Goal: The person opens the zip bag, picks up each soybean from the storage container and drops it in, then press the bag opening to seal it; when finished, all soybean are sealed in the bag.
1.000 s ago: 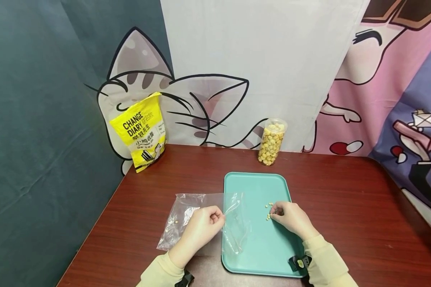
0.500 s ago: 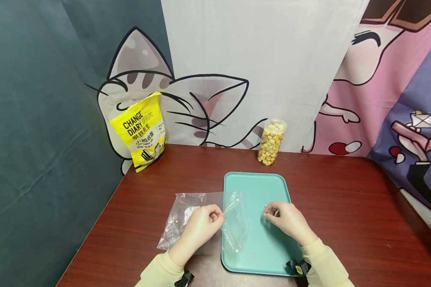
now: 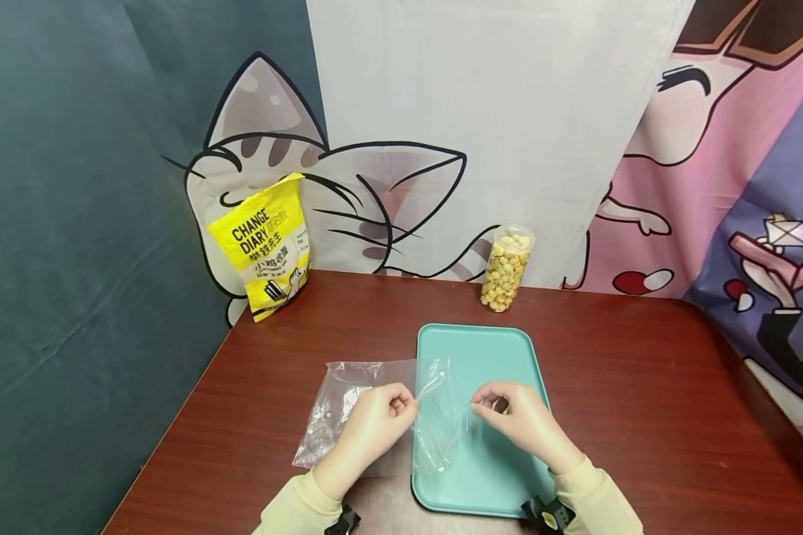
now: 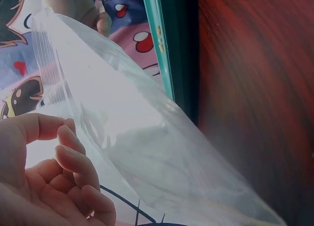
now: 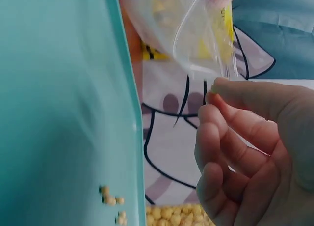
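The bag (image 3: 375,405) mouth is pinched by the left hand (image 3: 375,427); pellets pinched in the right hand (image 3: 518,420) fingers should be released well inside it.

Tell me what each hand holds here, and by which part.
The left hand pinches the clear plastic zip bag at its open mouth edge. The right hand is curled; its contents cannot be told.

1. I see the bag (image 3: 375,409) as thin clear plastic film, glossy and creased.
2. The tray (image 3: 488,475) looks like smooth matt teal plastic.
3. The table (image 3: 642,401) shows polished reddish wood grain.
4. The backdrop (image 3: 482,111) is printed cloth.
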Tool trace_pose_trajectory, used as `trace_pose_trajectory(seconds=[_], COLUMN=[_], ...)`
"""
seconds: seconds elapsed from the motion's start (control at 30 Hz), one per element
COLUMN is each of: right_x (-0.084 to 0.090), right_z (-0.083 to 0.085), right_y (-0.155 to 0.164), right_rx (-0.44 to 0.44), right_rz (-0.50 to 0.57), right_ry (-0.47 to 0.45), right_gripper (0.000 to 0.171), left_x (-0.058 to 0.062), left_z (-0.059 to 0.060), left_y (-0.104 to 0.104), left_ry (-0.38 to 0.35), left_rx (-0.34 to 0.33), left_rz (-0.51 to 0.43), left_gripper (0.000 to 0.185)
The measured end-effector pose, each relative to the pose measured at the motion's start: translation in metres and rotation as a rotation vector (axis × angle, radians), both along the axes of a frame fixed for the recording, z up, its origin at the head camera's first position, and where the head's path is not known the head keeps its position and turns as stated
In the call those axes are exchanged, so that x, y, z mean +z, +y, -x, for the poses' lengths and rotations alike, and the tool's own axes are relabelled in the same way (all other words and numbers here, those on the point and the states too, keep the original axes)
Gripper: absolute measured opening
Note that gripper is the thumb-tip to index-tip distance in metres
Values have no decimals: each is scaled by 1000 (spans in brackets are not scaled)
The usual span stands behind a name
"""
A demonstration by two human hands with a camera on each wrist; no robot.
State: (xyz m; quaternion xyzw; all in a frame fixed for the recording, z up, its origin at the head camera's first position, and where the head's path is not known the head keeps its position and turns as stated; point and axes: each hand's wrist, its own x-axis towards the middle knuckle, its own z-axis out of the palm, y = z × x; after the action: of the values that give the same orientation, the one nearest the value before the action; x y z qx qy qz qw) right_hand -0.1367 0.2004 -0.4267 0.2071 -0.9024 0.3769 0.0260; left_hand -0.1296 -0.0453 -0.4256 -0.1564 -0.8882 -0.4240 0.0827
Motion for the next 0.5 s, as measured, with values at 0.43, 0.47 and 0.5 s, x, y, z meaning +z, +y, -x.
trace_pose_trajectory(seconds=[0.43,0.47,0.5], right_x=[-6,-7,-7], right_z=[-7,-7,-7], right_y=[-19,-20,-21], right_rx=[87,92,92], right_rz=[35,37,40], right_ry=[11,6,1], right_gripper=[4,4,4], left_x=[-2,-2,-2], left_z=[-2,-2,-2], left_y=[2,2,2], left_ry=[-1,-3,-4], left_rx=[-10,-11,-12], left_rz=[6,6,5], left_gripper=[13,12,12])
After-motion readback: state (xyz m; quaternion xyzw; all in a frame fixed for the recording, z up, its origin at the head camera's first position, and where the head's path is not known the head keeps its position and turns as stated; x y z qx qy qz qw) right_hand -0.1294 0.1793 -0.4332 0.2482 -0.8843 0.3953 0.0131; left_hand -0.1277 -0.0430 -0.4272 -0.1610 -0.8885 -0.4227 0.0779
